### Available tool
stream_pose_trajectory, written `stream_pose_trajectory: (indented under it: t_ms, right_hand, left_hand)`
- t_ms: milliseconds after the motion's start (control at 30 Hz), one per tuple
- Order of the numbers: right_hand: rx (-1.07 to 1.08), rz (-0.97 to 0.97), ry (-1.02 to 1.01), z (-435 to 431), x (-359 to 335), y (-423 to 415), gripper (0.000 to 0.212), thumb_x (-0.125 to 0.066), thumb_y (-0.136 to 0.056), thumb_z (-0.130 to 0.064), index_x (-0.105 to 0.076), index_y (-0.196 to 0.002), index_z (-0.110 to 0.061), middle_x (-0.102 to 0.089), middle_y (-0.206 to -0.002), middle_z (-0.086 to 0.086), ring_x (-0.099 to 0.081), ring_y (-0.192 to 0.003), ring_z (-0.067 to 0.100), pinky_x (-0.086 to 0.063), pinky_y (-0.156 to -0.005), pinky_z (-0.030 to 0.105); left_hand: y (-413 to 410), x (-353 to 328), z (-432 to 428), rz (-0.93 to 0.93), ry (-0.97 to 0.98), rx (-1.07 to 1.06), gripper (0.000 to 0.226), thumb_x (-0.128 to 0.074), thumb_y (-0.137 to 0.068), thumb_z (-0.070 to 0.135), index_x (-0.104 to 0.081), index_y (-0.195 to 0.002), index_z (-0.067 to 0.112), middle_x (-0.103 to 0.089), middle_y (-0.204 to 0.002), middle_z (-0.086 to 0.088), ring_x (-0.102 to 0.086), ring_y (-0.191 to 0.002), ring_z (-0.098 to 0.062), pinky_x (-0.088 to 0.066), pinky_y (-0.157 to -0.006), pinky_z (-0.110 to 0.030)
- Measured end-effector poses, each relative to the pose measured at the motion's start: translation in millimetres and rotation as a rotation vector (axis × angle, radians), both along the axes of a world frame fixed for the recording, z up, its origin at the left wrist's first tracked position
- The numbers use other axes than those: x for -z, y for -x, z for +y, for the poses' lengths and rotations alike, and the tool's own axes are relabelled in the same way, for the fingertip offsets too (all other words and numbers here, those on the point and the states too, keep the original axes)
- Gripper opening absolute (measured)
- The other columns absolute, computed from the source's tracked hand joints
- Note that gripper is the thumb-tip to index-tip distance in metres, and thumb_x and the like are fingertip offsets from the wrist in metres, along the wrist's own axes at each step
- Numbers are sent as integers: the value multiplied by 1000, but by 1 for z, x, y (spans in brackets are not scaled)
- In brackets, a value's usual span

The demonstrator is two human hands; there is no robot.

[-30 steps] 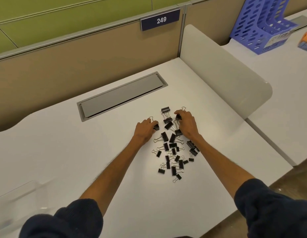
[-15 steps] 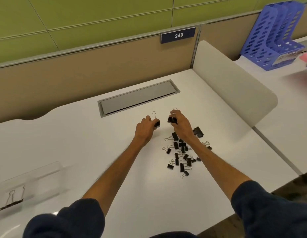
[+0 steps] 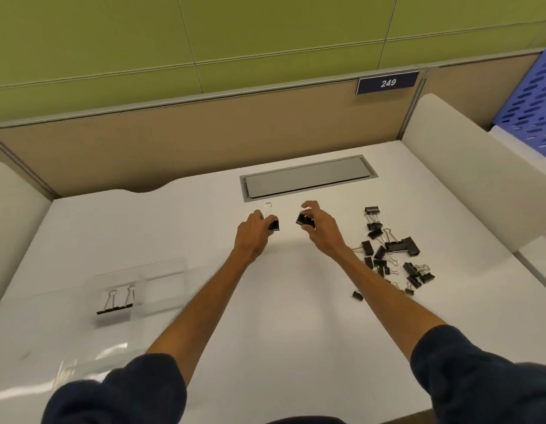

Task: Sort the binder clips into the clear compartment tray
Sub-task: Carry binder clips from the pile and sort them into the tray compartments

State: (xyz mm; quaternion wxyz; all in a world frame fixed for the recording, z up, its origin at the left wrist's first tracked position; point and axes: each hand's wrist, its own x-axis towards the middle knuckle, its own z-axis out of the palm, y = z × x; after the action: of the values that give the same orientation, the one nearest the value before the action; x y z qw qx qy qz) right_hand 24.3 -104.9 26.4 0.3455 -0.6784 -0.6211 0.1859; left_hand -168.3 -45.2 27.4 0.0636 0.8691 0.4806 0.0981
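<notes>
My left hand [image 3: 252, 237] pinches a black clip [image 3: 273, 224], wire loop upright, just in front of the grey flap [image 3: 308, 176] set flush in the smooth white desk [image 3: 296, 332]. My right hand [image 3: 322, 231], fingers curled, grips a second clip [image 3: 305, 221] close beside it, not touching. The pile [image 3: 391, 252] of loose clips, black bodies with silver wire handles, lies front-right of the flap. The clear plastic tray [image 3: 161, 270] sits well front-left of the flap, one wide clip [image 3: 116, 304] lying in a compartment.
</notes>
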Motion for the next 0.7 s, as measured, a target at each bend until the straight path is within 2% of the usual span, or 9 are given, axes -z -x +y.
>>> stream_pose_trajectory:
  t_ms: [333, 500, 700]
  right_hand:
    - [-150, -47, 4, 28, 2, 121, 39, -62, -88, -5, -46, -120, -21, -67, -117, 6, -65, -99, 25, -53, -86, 40]
    - [-250, -43, 9, 40, 5, 185, 38, -62, -87, -4, -48, -116, -24, -68, -111, 3, -66, -95, 22, -53, -84, 37]
    - [-352, -8, 14, 50, 9, 266, 38, -62, -87, -2, -49, -118, -20, -67, -115, 6, -66, -97, 21, -50, -85, 27]
  left_hand:
    - [123, -8, -4, 27, -17, -119, 29, -54, -96, 17, -54, -123, 25, -52, -102, -8, -49, -81, -24, -36, -64, -31]
    - [192, -5, -9, 48, -42, -232, 29, -51, -96, 12, -56, -120, 26, -50, -100, -6, -36, -77, -19, -31, -67, -31]
    - [278, 1, -19, 127, -65, -318, 31, -49, -96, 10, -55, -120, 29, -50, -102, -3, -48, -94, -22, -26, -76, -33]
